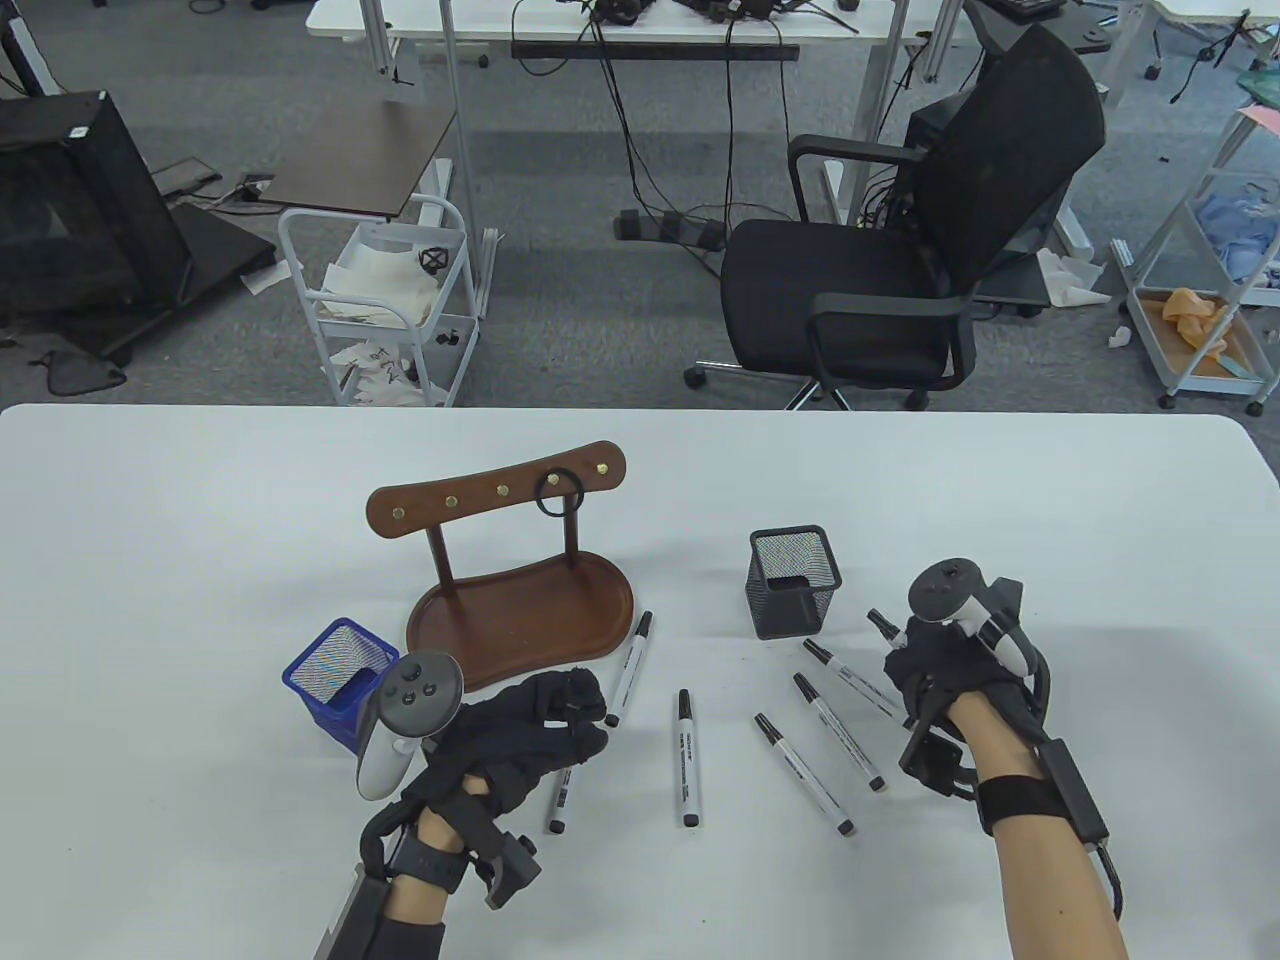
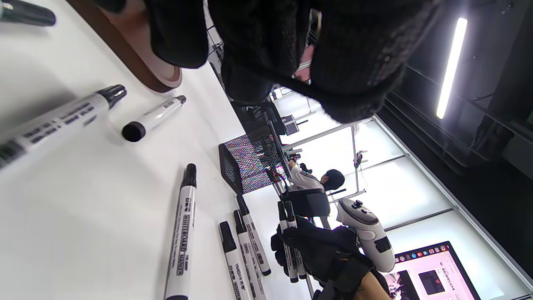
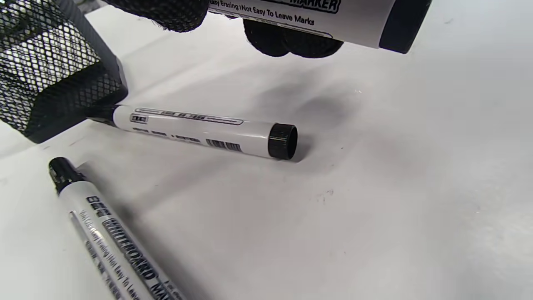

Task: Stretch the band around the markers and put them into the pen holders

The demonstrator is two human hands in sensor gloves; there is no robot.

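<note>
White markers with black caps lie scattered flat on the tabletop (image 1: 200,520): one (image 1: 688,758) near centre, two more (image 1: 838,732) angled to its right. A black band (image 1: 553,494) hangs on a peg of the wooden rack. The black mesh holder (image 1: 794,582) stands upright at right, the blue one (image 1: 338,680) at left.

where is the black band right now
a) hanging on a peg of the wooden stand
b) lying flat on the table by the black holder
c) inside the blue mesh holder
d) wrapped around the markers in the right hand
a: the black band hangs as a ring from a brass peg on the top bar of the wooden stand.
</note>
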